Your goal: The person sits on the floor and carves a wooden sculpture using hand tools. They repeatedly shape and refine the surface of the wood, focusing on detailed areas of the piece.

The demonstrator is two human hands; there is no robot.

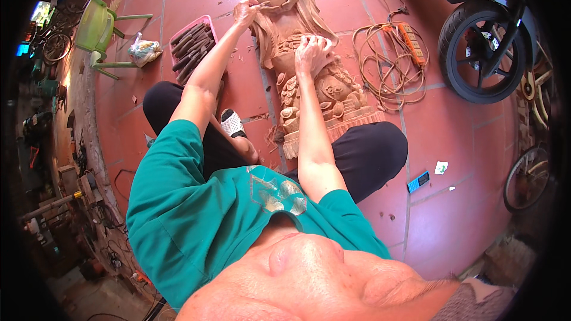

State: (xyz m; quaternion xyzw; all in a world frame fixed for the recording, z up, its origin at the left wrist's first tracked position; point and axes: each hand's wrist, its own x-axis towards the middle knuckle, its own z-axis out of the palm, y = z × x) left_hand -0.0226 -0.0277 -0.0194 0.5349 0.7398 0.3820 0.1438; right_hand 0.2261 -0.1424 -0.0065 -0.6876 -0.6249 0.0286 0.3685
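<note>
A carved wooden statue [289, 42] lies on its back between my legs, its base toward me and its blurred head at the far end. Draped robes and rows of small rounded carvings cover it. My left hand [245, 10] is at the statue's upper left edge, by the carved arms, with its fingers bent together. Over the statue's middle, my right hand [313, 54] is closed, knuckles up and fingers curled. Whatever either hand may hold is hidden or too small to make out.
Left of the statue, a pink tray [206, 19] holds several dark chisel-like tools. Beyond it are a plastic bag [144, 51] and a green chair [95, 28]. On the right lie an orange power strip [411, 44] with coiled cord, a motorbike wheel [483, 51] and a blue phone [418, 182].
</note>
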